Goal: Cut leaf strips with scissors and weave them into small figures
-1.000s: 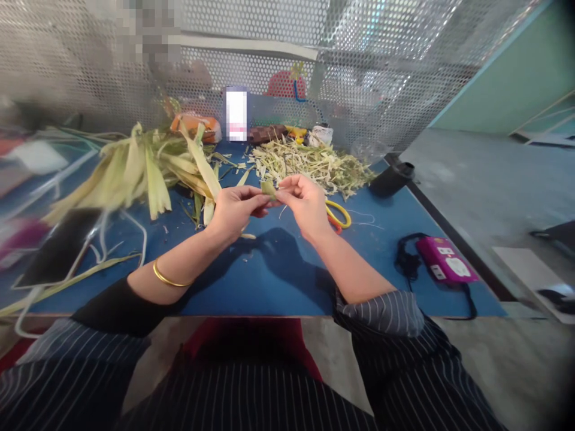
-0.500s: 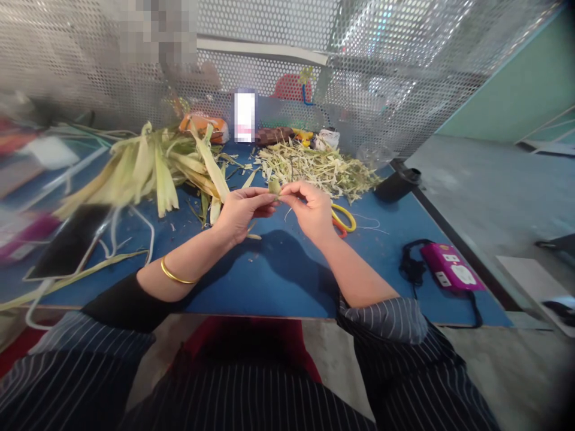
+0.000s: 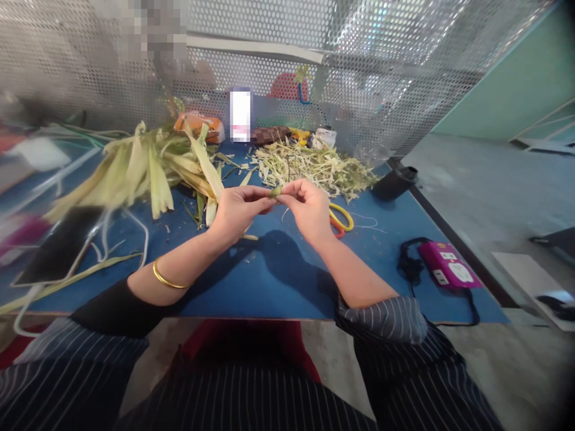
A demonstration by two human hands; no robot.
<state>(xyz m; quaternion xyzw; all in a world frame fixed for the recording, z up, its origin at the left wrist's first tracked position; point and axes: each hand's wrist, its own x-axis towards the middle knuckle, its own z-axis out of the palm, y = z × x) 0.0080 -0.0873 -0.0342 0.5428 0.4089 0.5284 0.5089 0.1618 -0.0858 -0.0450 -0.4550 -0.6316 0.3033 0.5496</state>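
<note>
While husks (image 3: 157,182) litter the blue table (image 3: 381,257), mesh (image 3: 381,51) stands behind.

On a table (image 3: 287,299), a husk bundle (image 3: 139,164) lies far left with a shred heap (image 3: 309,167) to its right, before a mesh screen (image 3: 381,78). Just right of the right hand (image 3: 311,209) lies a looped handle (image 3: 345,212); a socket box (image 3: 449,265) sits near right.

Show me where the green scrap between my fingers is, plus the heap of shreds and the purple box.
Green scrap (image 3: 275,191), head view: middle of its visible part.
Heap of shreds (image 3: 314,167), head view: middle of the heap.
Purple box (image 3: 450,264), head view: middle of its upper face.
</note>
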